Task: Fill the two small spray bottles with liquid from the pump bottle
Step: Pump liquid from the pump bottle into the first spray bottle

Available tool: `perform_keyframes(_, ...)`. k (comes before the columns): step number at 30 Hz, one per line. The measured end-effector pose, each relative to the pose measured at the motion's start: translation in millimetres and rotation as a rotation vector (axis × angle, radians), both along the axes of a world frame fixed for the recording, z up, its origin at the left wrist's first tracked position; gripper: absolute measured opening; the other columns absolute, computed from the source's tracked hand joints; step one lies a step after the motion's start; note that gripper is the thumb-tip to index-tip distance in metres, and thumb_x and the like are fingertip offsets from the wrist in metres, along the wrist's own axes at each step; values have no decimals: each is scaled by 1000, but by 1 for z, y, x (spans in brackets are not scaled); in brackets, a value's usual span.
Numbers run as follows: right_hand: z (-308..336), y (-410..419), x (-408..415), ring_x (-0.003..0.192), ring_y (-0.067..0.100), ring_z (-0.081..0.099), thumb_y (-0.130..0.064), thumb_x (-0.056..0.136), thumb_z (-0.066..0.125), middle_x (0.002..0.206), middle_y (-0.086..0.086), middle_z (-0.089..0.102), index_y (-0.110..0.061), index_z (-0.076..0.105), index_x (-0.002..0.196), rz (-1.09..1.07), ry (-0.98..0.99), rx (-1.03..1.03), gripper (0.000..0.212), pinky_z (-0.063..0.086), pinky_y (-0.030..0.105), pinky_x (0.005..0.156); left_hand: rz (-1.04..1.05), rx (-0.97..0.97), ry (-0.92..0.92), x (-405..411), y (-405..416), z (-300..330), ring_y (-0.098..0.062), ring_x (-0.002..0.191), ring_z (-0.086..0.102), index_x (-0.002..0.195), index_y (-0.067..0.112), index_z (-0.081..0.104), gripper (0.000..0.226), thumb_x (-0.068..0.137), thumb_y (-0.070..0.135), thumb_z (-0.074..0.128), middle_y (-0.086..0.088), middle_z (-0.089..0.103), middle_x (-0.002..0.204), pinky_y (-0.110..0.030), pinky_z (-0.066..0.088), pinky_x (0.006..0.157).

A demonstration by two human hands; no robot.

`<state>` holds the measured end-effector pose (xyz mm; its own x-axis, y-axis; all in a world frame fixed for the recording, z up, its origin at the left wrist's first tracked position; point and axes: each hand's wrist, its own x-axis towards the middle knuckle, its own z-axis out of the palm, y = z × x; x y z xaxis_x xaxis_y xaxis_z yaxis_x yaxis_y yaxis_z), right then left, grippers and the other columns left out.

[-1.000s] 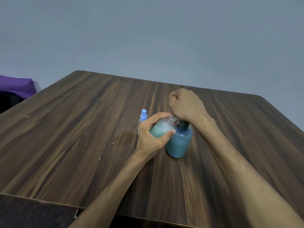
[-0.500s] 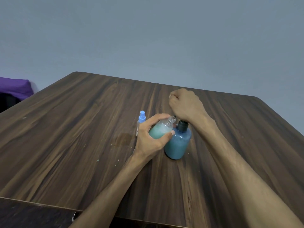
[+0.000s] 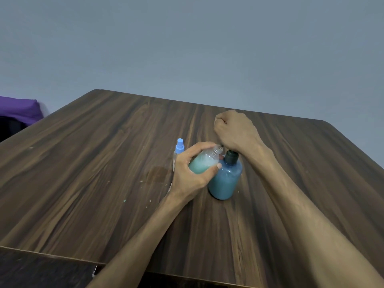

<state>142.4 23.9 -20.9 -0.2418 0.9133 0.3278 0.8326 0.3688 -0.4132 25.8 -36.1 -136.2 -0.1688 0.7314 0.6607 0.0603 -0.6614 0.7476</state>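
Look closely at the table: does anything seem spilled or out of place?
Yes. A darker, wet-looking patch marks the table just left of the capped spray bottle, and pale flecks lie scattered nearer the camera. They look like spilled liquid, though that is a guess.

Three bottles crowd the middle of the wooden tabletop: a blue pump bottle, an uncapped small bottle tilted against it, and a capped spray bottle just behind on the left. Both forearms cross the near side. Bare wood lies open far left, far right and behind.
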Motion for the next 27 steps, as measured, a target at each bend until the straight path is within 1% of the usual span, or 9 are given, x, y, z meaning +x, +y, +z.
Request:
perform_keyframes(3, -2, -1, -3, 73, 32, 49, -14, 90, 45, 64, -2, 53, -15, 46, 61, 3, -49, -49, 29, 34, 35, 67, 24, -6, 2, 0, 1, -1, -8, 96, 74, 114, 11, 69, 41, 77, -2, 81, 1, 76, 105, -21, 55, 86)
perform_keyframes(6, 4, 3, 2, 71, 32, 54, -15, 90, 44, 61, -2, 52, -15, 45, 62, 26, -9, 0, 29, 33, 35, 62, -7, 13, -1, 0, -1, 0, -17, 98, 76, 114, 15, 69, 42, 79, -5, 80, -3, 77, 105, -26, 57, 87)
perform_keyframes(10, -3, 2, -1, 68, 30, 49, -13, 90, 45, 62, -1, 53, -14, 47, 61, 14, -36, -42, 28, 34, 36, 64, 8, -1, 8, 0, 1, 0, -10, 97, 74, 114, 10, 69, 41, 77, -5, 81, 1, 76, 106, -22, 56, 87)
perform_keyframes(14, -1, 3, 2, 63, 26, 46, -14, 90, 44, 59, -2, 51, -13, 45, 64, 17, 30, 6, 26, 32, 35, 59, -20, 12, -7, -1, -2, 1, -17, 97, 77, 114, 16, 69, 44, 79, -8, 80, 3, 77, 107, -25, 57, 87)
perform_keyframes(16, -2, 3, 0, 64, 27, 47, -14, 88, 44, 59, -2, 51, -13, 45, 63, 23, 41, -23, 26, 32, 35, 58, -15, 5, -8, 0, -2, 3, -11, 97, 75, 113, 19, 69, 46, 78, -8, 80, 11, 77, 107, -22, 56, 87)
perform_keyframes(19, -2, 0, 0, 62, 23, 46, -14, 89, 44, 63, -1, 54, -13, 48, 65, -8, -20, -47, 25, 32, 35, 58, -4, 8, 8, 0, -3, 5, -5, 95, 73, 113, 20, 68, 46, 77, -6, 80, 17, 75, 105, -18, 54, 85)
perform_keyframes(22, 2, 2, 2, 62, 25, 44, -13, 90, 44, 60, -2, 50, -13, 45, 64, -14, 43, -6, 26, 30, 35, 57, -24, 18, 2, 0, -4, 5, -14, 96, 76, 114, 19, 69, 46, 79, -9, 80, 5, 78, 106, -24, 57, 86)
perform_keyframes(25, -3, 1, -2, 68, 29, 46, -13, 88, 45, 61, -2, 51, -15, 45, 60, -15, 5, -89, 28, 34, 35, 63, -9, 2, -13, 0, -2, 3, -21, 95, 76, 113, 22, 70, 44, 78, -4, 81, -3, 78, 104, -27, 57, 86)
perform_keyframes(27, -1, -1, -1, 68, 28, 47, -13, 89, 45, 63, -2, 53, -14, 48, 62, -24, -12, -91, 27, 35, 35, 63, -3, -2, -16, 1, -3, 3, -23, 95, 77, 113, 22, 70, 45, 78, -4, 81, -6, 78, 104, -29, 58, 87)
